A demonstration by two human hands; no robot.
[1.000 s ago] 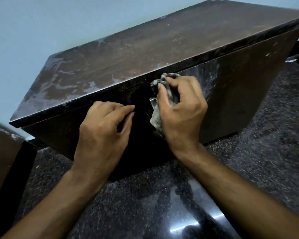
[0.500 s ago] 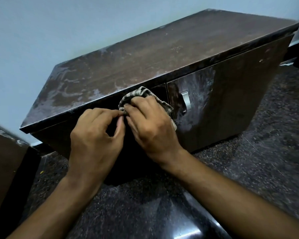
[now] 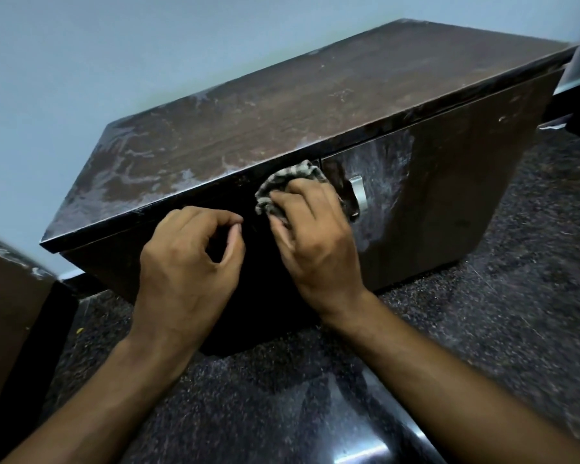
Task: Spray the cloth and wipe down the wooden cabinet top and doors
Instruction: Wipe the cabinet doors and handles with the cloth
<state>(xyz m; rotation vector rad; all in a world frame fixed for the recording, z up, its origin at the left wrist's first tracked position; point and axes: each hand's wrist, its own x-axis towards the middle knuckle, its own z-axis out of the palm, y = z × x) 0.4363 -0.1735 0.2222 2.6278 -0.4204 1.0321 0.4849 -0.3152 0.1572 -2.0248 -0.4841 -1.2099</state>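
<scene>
A dark wooden cabinet stands on the floor against the wall, its top streaked with whitish smears. My right hand grips a crumpled grey checked cloth and presses it on the upper front, right at the seam between the two doors. The right door shows pale wipe streaks and a metal handle just right of the cloth. My left hand lies against the dark left door, fingers curled, thumb and forefinger tips nearly meeting, with nothing visible in it.
The floor is dark speckled polished stone with a bright reflection near my arms. Another brown piece of furniture stands at the left edge. A pale blue wall runs behind the cabinet.
My right hand slid the cloth left along the top of the left door, then back right to the seam between the doors. My left hand stayed on the left door, fingers curling tighter.
</scene>
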